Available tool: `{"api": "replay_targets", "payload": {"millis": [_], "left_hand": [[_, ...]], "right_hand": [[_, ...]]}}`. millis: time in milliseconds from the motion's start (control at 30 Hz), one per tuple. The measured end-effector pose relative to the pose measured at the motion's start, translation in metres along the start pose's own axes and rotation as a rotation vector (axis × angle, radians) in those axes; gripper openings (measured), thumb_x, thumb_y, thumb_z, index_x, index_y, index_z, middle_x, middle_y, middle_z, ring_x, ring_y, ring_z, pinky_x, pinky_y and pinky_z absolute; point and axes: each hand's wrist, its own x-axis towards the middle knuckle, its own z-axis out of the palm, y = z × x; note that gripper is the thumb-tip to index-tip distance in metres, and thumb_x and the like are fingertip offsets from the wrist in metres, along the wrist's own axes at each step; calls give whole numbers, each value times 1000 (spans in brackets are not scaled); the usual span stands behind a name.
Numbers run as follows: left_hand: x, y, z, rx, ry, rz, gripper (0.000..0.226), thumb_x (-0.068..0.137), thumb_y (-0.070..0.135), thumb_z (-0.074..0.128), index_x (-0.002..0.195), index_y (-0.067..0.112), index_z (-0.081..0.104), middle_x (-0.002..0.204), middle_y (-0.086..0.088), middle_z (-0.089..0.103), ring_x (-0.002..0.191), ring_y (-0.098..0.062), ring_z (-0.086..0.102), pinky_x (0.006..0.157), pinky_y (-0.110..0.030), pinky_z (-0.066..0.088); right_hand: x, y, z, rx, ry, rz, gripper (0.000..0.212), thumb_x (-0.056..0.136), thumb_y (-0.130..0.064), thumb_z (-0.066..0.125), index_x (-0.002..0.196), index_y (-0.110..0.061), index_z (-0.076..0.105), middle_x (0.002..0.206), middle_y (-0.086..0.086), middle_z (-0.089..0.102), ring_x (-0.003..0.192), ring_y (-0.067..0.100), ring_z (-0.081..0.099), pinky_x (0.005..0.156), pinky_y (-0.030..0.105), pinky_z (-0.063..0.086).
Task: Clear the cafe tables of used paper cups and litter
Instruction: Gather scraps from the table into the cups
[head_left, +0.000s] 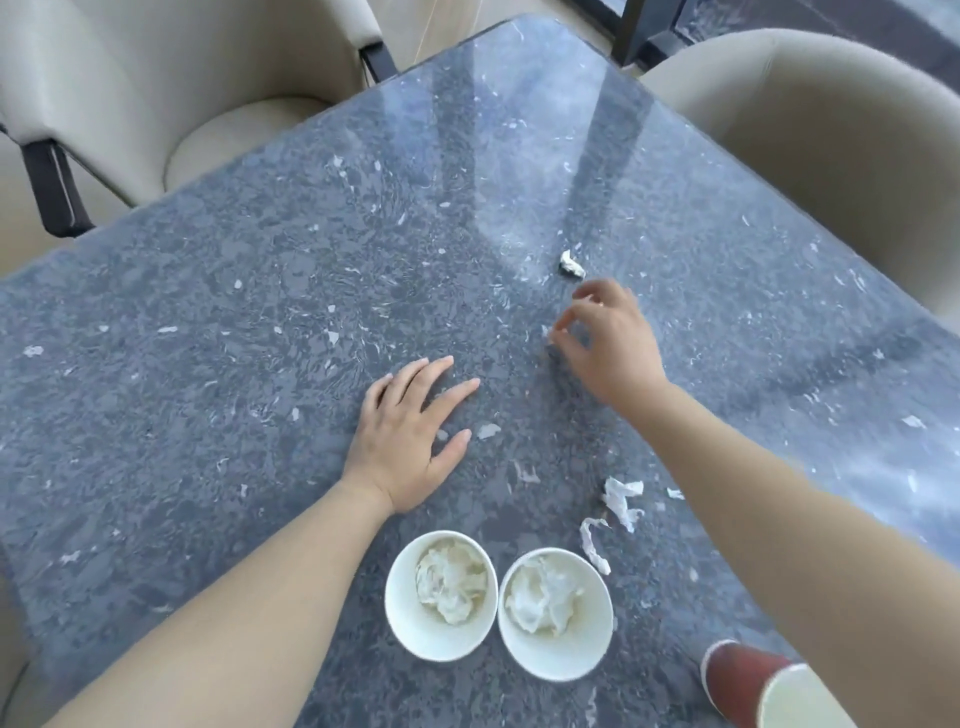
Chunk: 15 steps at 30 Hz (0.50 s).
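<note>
Big dark stone tabletop fills the view, with a beige armchair off its far left edge and a second beige chair off its far right edge. Both bare arms are out over the surface.

The left hand lies flat on the middle of the tabletop, fingers straight and spread, holding nothing. The right hand hangs just above the stone a little farther out and to the right. Its fingers are curled and the thumb and forefinger are drawn close, and I cannot tell whether anything sits between them.

By the near edge stand two white paper cups side by side, almost touching. The left cup and the right cup are each stuffed with crumpled tissue. Down at the near right corner, a red cup lies on its side, partly out of view.

Torn tissue strips are scattered just beyond the right cup, under the right forearm. A small white wad rests just past the right fingertips, untouched.
</note>
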Motion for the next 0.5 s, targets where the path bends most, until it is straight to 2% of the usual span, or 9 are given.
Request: {"api": "replay_targets", "payload": {"millis": [100,167,233,367,500], "left_hand": [[0,0,0,-8,-1,-3,50,85,53,36,133,44,35,146,7,33,135,-17,27,109,-45,23],[0,-1,-1,-3,-5,-6,50,85,53,35,133,44,34,147,7,32,135,-17,26,110,-44,22],[0,0,-1,-7,-8,-10,50,85,53,35,133,44,34,147,7,31,136,-16,25,110,-42,19],[1,0,0,2,-4,-5,50,85,53,36,134,44,34,148,7,31,136,-17,26,110,-43,20],[0,1,0,56,-30,3,51,86,55,30,136,44,30,150,6,27,138,-18,22,110,-43,18]], "right_hand": [[28,6,2,-44,44,28,10,83,-20,65,85,-10,68,128,11,47,122,32,37,98,34,30],[41,6,6,-56,26,31,12,85,-19,63,87,-8,67,134,11,44,127,33,32,104,36,26],[48,4,10,-22,-20,30,13,87,-16,60,90,-5,65,129,10,50,123,33,38,101,34,30],[41,-2,16,41,-31,10,9,86,-9,58,85,-1,61,104,13,58,97,32,51,81,30,39],[12,-12,20,78,-37,-9,6,84,-8,61,80,-3,62,95,12,59,87,28,54,76,27,39]]}}
